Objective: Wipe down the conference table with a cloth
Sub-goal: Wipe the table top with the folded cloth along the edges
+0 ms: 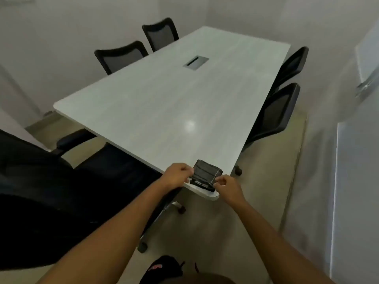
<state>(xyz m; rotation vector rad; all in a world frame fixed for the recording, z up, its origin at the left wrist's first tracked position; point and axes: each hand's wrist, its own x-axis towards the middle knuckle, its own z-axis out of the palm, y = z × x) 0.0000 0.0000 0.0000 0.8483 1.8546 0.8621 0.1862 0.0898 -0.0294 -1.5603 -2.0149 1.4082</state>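
White walls (61,27) enclose a pale desk (155,103) ringed by black chairs (121,56). At its near corner lies a folded dark cloth (206,174); left hand (177,175) and right hand (226,186) each pinch its near edge.

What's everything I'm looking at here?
conference table: one, pale grey, room centre
cable hatch: one, grey, table's middle
cloth: one, dark, folded on table's near corner
mesh-back chairs: four, black, two at table's left, two at right
large chair: one, black, near left
bag: one, black with red, floor at bottom edge
left hand: one, bare, pinching cloth's left edge
right hand: one, bare, pinching cloth's near-right edge
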